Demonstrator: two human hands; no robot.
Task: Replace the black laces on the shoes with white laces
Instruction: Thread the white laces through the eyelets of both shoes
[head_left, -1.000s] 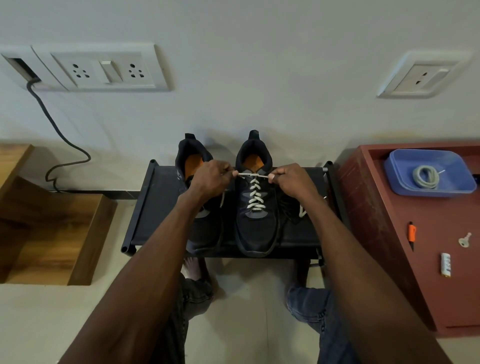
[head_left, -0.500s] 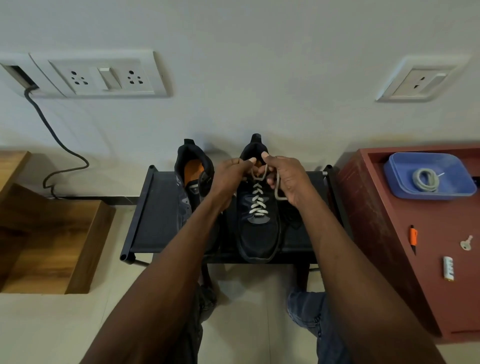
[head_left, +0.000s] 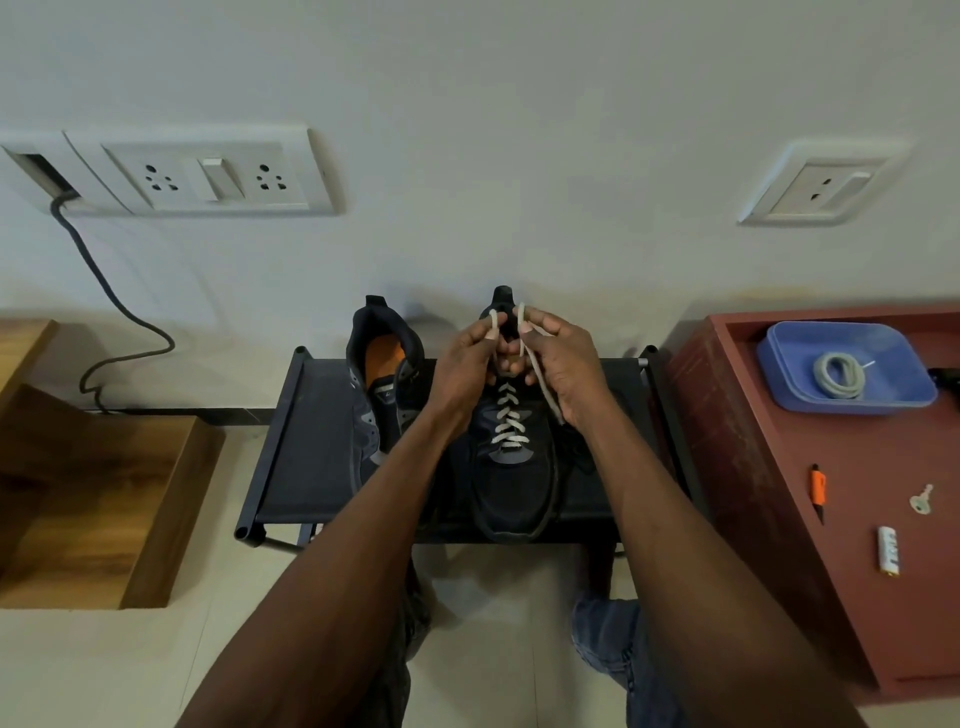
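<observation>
Both arms reach forward over the right shoe (head_left: 511, 467). The left hand (head_left: 465, 358) and right hand (head_left: 563, 364) each pinch an upright loop of white lace (head_left: 506, 421), knuckles nearly touching.

Shoe rack (head_left: 311, 447): against the wall, between wooden steps (head_left: 104, 499) on the left and a cabinet (head_left: 769, 467) on the right.
Laced shoe (head_left: 514, 483): right of the unlaced shoe (head_left: 376, 395), on the rack.
Tray (head_left: 779, 364): cabinet's back edge, coiled lace (head_left: 839, 375) inside.
Key (head_left: 920, 500): before the tray.
</observation>
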